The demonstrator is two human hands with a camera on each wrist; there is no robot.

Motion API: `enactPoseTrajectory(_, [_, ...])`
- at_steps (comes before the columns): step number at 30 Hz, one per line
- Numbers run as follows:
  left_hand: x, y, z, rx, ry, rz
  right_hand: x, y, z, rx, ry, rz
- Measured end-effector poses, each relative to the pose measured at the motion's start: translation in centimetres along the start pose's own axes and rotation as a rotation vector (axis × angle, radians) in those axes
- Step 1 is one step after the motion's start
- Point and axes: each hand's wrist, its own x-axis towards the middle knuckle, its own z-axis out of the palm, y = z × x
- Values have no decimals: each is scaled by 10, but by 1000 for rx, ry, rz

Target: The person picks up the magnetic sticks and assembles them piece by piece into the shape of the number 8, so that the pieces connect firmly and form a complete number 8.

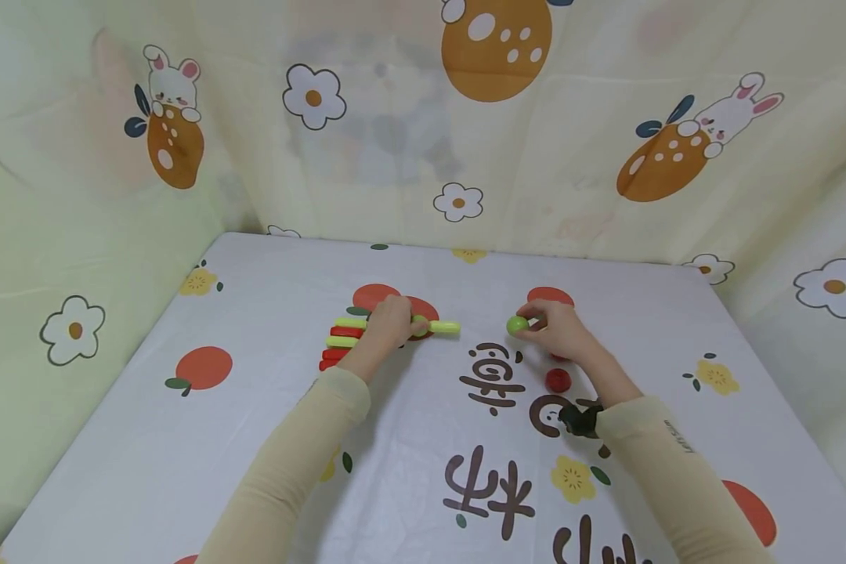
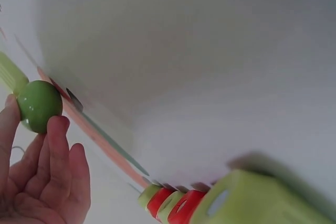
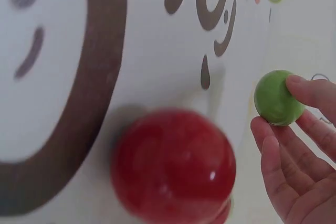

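Note:
My left hand (image 1: 389, 319) pinches a glossy green ball (image 2: 40, 106) between thumb and fingertips. Directly behind that ball lies a yellow-green stick (image 1: 444, 327); whether ball and stick touch, I cannot tell. Beside and partly beneath the left forearm is a row of red and yellow-green sticks (image 1: 341, 341), their slotted ends showing in the left wrist view. Farther right, my right hand (image 1: 560, 329) holds another green ball (image 3: 279, 98) between thumb and fingers. A red ball (image 1: 558, 381) sits on the cloth near the right wrist, with another red one mostly hidden by that hand.
A white tablecloth (image 1: 183, 439) printed with oranges, flowers and brown characters covers the table. Pale curtains (image 1: 388, 157) with rabbit and flower prints hang behind it and along both sides. A black strap (image 1: 580, 420) shows at the right wrist.

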Motion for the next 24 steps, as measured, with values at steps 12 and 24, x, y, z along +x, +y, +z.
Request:
enactPoseTrajectory(12, [2,1,3,44,17,6,4,-10,13,-15,-58,58])
enactPoseTrajectory(24, [0,4,0,60,12,-12,12,-17,28,-10,-96,77])
